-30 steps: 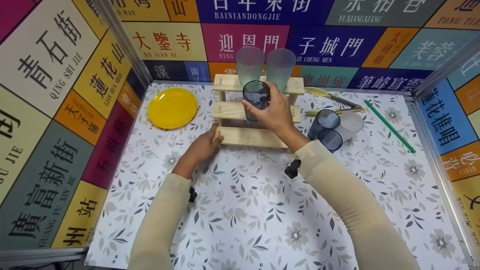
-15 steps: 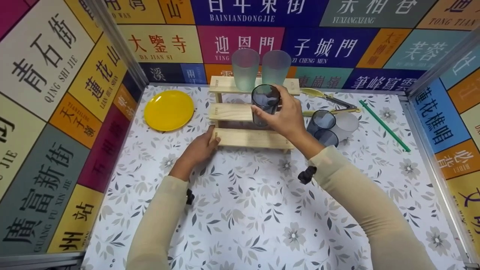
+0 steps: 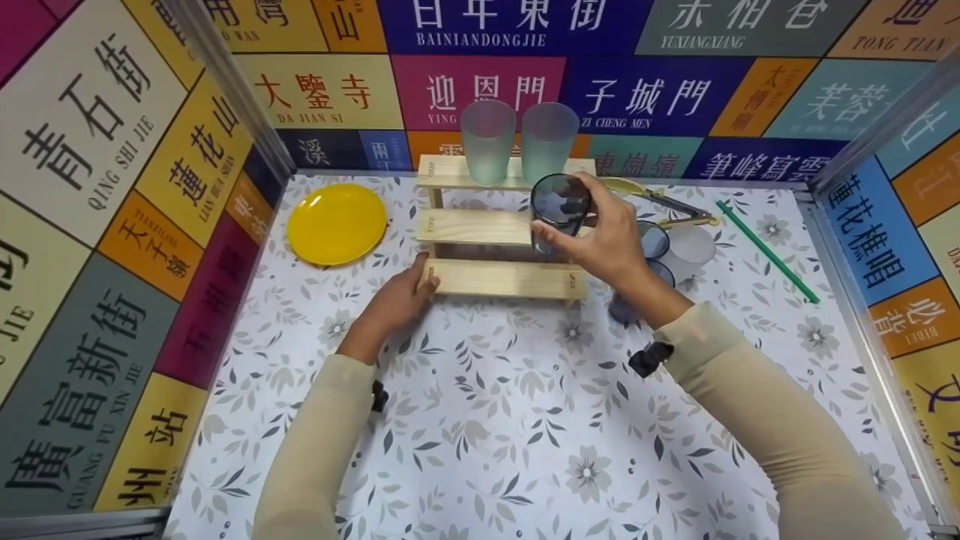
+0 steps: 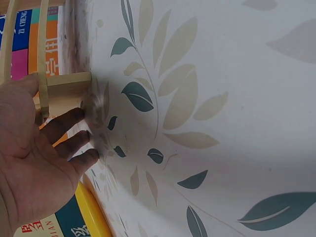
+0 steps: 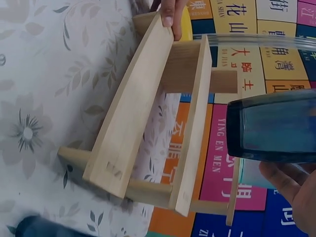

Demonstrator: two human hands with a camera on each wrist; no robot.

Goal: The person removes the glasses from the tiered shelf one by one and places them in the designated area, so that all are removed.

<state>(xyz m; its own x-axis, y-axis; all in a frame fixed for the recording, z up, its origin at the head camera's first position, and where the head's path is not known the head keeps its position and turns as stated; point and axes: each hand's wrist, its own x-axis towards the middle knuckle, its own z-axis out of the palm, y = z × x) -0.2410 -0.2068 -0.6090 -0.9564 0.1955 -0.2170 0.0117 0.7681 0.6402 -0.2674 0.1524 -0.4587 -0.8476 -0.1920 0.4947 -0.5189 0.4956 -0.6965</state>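
In the head view my right hand (image 3: 615, 236) grips a dark, see-through drinking glass (image 3: 559, 202), raised in front of the middle shelf near its right end. The right wrist view shows the glass (image 5: 276, 128) clear of the boards, its base toward the rack. My left hand (image 3: 397, 300) holds the left end of the lowest board of a three-tier wooden rack (image 3: 510, 279), the thumb on the board (image 4: 43, 94). Two frosted greenish glasses, one on the left (image 3: 487, 142) and one on the right (image 3: 550, 142), stand upright on the top tier.
Right of the rack stand two more dark glasses (image 3: 654, 238), partly hidden by the right forearm, and a frosted glass (image 3: 691, 246). Yellow-tipped tongs (image 3: 679, 204) and a green stick (image 3: 769, 251) lie behind and beyond. A yellow plate (image 3: 337, 223) lies at left.
My right hand has carried the dark glass rightward along the rack, from around its middle to near its right end. My left hand stays at the lowest board's end.
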